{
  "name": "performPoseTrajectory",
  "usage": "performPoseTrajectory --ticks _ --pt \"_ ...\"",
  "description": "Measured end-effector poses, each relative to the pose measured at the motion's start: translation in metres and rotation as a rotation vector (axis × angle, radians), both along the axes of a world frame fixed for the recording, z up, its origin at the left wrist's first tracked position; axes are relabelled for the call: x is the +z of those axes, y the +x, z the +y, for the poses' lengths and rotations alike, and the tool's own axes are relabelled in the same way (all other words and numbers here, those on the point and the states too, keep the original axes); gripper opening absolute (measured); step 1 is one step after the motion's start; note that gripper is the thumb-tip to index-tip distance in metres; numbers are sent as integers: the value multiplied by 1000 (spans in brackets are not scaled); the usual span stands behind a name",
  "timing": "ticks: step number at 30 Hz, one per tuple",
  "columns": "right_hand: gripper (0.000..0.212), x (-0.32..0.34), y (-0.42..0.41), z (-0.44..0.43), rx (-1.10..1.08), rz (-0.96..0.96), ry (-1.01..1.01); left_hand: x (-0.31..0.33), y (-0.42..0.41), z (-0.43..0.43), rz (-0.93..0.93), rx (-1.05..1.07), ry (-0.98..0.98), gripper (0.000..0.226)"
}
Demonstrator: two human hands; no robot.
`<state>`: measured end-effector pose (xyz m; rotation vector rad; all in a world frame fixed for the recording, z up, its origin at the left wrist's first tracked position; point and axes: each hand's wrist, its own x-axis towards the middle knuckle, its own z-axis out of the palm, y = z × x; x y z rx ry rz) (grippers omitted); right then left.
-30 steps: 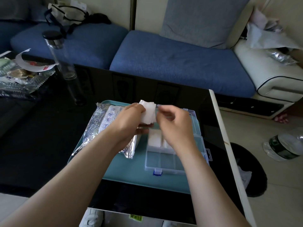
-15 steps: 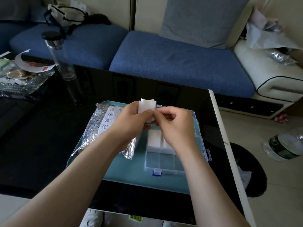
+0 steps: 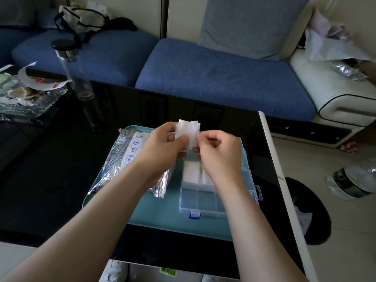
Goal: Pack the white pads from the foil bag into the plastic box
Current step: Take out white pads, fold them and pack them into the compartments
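Once tilted, now upright over plastic box (image 3: 200, 200) | pinching white pads (image 3: 187, 129) with left hand (image 3: 162, 147) and right hand (image 3: 219, 157) | likely squaring before packing

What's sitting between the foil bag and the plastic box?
Nothing: the head view shows only a bare strip of teal tray between foil bag and plastic box.

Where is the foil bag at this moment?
In the head view, the foil bag lies on the teal tray, left of the plastic box, partly behind the left hand.
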<state>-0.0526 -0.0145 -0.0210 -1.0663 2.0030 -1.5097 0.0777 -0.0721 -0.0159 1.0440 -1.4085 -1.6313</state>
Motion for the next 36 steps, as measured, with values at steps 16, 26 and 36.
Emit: performPoseTrajectory --ticks 16,26,36 --pt "14 4 4 4 99 -31 -83 9 4 6 -26 36 -155 31" --pt "14 0 -1 3 123 -60 -57 8 5 4 2 12 -142 34" --pt "18 5 -2 5 129 -162 -107 12 1 7 52 7 -69 14"
